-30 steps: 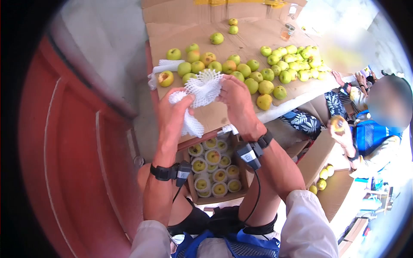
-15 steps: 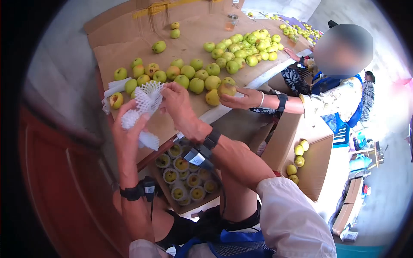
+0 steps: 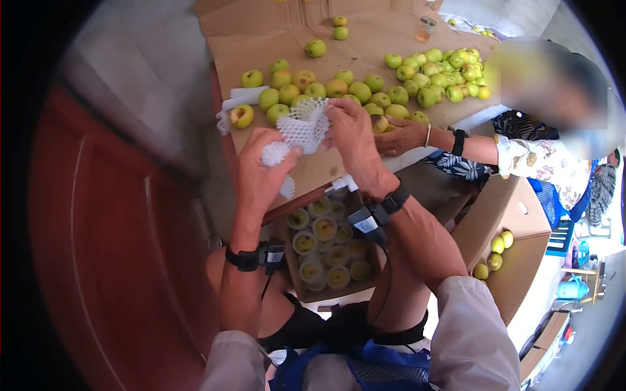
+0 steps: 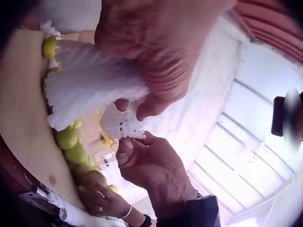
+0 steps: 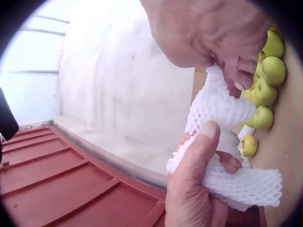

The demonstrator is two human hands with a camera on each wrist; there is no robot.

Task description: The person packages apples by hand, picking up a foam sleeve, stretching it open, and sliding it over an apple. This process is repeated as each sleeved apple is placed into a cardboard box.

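Note:
White foam net sleeves (image 3: 303, 130) are between my two hands, over the near edge of the cardboard-covered table. My left hand (image 3: 261, 171) grips a bunch of the netting, which sticks out past the palm in the left wrist view (image 4: 94, 82). With fingertips and thumb, my right hand (image 3: 355, 140) pinches the upper edge of one net (image 5: 215, 101). That net is spread between the hands, and no fruit shows inside it. Behind the hands lie green-yellow apples (image 3: 268, 99), one with a brown hollow (image 3: 242, 116) at the left.
Below the table edge is a box of net-wrapped apples (image 3: 324, 228). At the right, another person's hand (image 3: 403, 135) touches an apple by the table edge. An open carton (image 3: 521, 244) holds several apples. A jar (image 3: 426, 29) stands at the back; a red door (image 3: 111, 247) is left.
The head view swung right and back. The other person's hand has reached in to the apples at the table's near edge. My hands keep hold of the netting, with the net stretched between them.

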